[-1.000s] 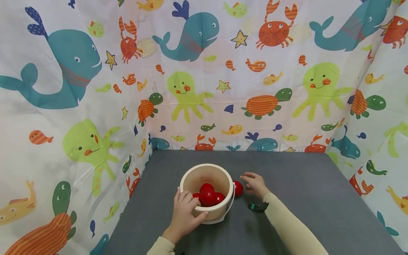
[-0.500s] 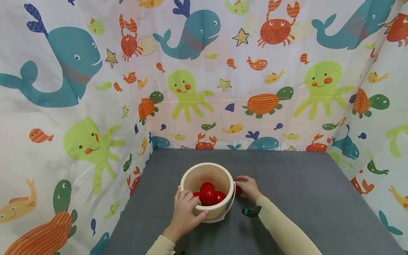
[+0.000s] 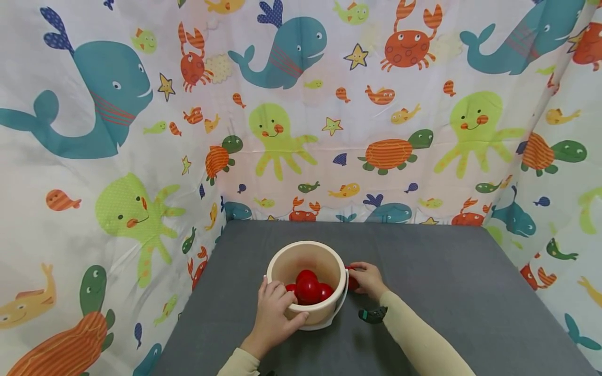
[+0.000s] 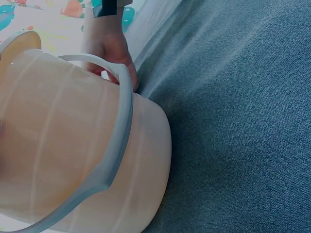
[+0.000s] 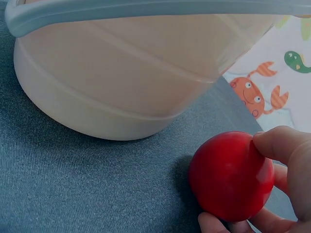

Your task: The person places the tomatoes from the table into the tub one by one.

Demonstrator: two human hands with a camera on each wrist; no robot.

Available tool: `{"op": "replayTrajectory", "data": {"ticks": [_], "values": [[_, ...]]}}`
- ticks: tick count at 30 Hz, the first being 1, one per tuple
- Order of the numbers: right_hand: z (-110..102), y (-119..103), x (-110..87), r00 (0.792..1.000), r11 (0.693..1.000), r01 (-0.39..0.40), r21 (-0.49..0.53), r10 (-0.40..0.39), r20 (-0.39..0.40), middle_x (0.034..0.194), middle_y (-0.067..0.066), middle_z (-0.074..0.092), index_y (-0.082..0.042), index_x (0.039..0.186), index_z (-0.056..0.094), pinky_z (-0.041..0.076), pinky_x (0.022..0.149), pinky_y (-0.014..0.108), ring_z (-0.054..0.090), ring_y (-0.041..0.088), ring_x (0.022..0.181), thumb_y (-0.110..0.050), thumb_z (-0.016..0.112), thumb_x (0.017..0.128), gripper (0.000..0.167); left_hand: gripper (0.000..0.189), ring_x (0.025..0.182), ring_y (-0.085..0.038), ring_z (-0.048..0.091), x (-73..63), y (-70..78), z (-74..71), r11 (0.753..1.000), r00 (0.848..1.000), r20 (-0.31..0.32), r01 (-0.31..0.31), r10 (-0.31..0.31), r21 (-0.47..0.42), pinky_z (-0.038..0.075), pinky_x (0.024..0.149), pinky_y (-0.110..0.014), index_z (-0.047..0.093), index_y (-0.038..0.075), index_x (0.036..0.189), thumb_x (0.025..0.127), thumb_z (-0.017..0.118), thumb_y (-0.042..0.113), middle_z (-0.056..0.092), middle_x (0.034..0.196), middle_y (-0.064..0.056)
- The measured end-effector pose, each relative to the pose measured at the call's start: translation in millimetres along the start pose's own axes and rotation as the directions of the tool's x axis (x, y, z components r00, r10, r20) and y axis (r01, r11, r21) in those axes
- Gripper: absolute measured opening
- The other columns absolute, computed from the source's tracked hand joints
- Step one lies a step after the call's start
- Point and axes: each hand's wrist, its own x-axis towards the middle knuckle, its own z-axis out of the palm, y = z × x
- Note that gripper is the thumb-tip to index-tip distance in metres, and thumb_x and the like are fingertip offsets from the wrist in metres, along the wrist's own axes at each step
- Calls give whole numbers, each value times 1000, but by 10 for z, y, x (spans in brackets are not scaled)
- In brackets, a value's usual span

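Observation:
A cream bucket with a pale handle stands on the dark tabletop, several red balls inside it. My left hand grips the bucket's near left rim, fingers over the edge and thumb along the outside. Just right of the bucket, my right hand holds another smooth red ball at table level. In the right wrist view the thumb presses on the ball's top side and fingertips curl under its lower edge. The left wrist view shows the bucket's outer wall, with the right hand behind it.
Sea-animal printed cloth hangs along the back and both sides of the dark table. The bucket's handle hangs down on its right side, between the bucket wall and the right hand.
My right hand has moved left onto the ball beside the bucket, and its fingers have closed round it. The left hand has stayed on the rim.

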Motion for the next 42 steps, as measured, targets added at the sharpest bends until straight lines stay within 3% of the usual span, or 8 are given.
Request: {"op": "replayTrajectory", "data": {"ticks": [10, 20, 31, 42], "values": [[-86, 18, -52, 1000, 1000, 0, 9, 0, -3, 139, 30, 59, 2, 137, 64, 66, 76, 47, 65, 40, 113, -23, 71, 99, 46, 26, 105, -23, 57, 3, 17, -6, 1000, 1000, 7, 8, -8, -7, 35, 109, -79, 63, 22, 80, 75, 80, 42, 62, 87, 1], [-391, -155, -121, 1000, 1000, 27, 12, -27, 4, 147, 32, 53, 3, 143, 57, 65, 84, 50, 61, 45, 123, -25, 68, 102, 51, 27, 104, -23, 57, -1, 20, 4, 1000, 1000, 7, 9, -9, -6, 36, 108, -79, 62, 22, 80, 75, 80, 42, 61, 86, 1], [-705, -558, -189, 999, 999, 48, -16, -48, 6, 151, 31, 51, -1, 150, 52, 61, 96, 52, 54, 49, 132, -26, 68, 103, 56, 27, 104, -23, 57, 8, 18, 7, 1000, 1000, 6, 1, -1, 1, 37, 108, -79, 61, 22, 79, 76, 80, 42, 61, 87, 1], [-735, -1144, -320, 991, 992, 126, 2, -126, 45, 151, 29, 54, -3, 151, 52, 60, 96, 50, 58, 48, 133, -25, 69, 103, 56, 27, 104, -23, 57, 18, 41, -2, 1000, 1000, 4, 13, -13, -6, 37, 107, -80, 62, 21, 79, 73, 82, 39, 61, 85, 1]]}}
